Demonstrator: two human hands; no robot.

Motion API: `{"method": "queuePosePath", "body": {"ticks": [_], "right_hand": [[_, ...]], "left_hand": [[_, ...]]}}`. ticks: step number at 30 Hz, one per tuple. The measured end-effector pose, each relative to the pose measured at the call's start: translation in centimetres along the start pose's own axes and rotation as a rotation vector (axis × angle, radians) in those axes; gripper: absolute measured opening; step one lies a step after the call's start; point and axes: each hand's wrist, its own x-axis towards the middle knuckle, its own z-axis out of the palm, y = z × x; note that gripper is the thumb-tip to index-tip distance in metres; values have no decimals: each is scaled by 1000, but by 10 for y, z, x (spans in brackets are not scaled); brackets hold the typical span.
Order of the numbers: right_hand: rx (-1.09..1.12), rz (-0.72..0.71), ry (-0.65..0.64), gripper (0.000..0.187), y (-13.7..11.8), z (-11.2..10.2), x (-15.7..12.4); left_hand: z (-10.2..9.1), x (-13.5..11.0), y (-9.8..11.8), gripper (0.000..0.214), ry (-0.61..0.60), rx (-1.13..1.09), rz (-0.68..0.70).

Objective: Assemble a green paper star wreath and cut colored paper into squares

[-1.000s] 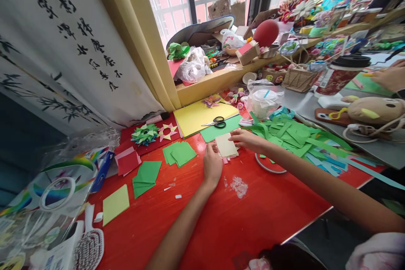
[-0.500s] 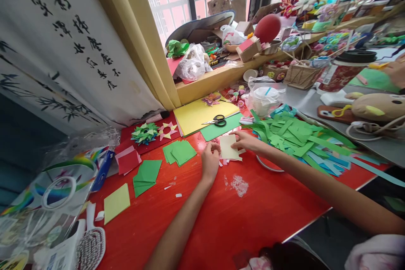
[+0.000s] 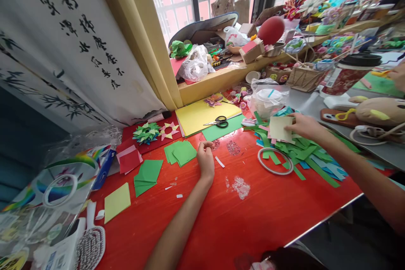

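Some cream paper (image 3: 278, 129) is clamped in the right grip (image 3: 304, 125) over green strips (image 3: 304, 151); left grip (image 3: 206, 159) unclear.

I see a craft workspace over my feed: folded paper stars (image 3: 141, 134), green strips (image 3: 305, 147) and scissors (image 3: 217, 122) spread across the red table (image 3: 177, 236). Behind that table, a windowsill (image 3: 205, 85) (quite crowded) holds boxes (image 3: 252, 52) and bags (image 3: 196, 66).

Black brush-written Chinese characters run down the white hanging cloth (image 3: 95, 67) at upper left, 影, 水 and 不 among them. Blue lettering on the white packet (image 3: 61, 248) at lower left and red print on the plastic bag (image 3: 234, 37) at upper centre are unreadable.
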Motion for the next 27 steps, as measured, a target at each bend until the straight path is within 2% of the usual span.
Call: {"method": "queuePosePath", "body": {"ticks": [2, 4, 6, 8, 10, 13, 14, 17, 19, 24, 27], "right_hand": [[-69, -32, 74, 47, -14, 6, -13], [-75, -134, 55, 49, -41, 26, -35], [-14, -302, -120, 32, -75, 53, -59], [38, -461, -309, 28, -105, 82, -82], [54, -535, -388, 34, -125, 106, -99], [28, -578, -440, 13, -137, 127, -109], [9, -587, -449, 13, -137, 129, -109], [-56, -618, -457, 18, -128, 125, -102], [-98, -617, -425, 17, -113, 110, -90], [-238, -441, -160, 21, -45, 54, -53], [-326, -392, -84, 23, -7, 31, -43]], "left_hand": [[0, 0, 1, 19, 7, -7, -3], [0, 1, 1, 19, 14, -15, -2], [-1, 1, 2, 19, 27, -21, 0], [-2, 1, 1, 18, 41, -23, 2], [-2, 0, 0, 18, 51, -19, -2], [-2, 0, -1, 17, 55, -11, -3], [-2, 0, -1, 17, 55, -9, -1], [-3, 0, 0, 16, 57, -4, 6], [-3, 1, 0, 16, 57, 7, 15], [-3, 1, 0, 17, -6, 76, 53], [-1, -2, -2, 18, -91, 130, 90]]}}
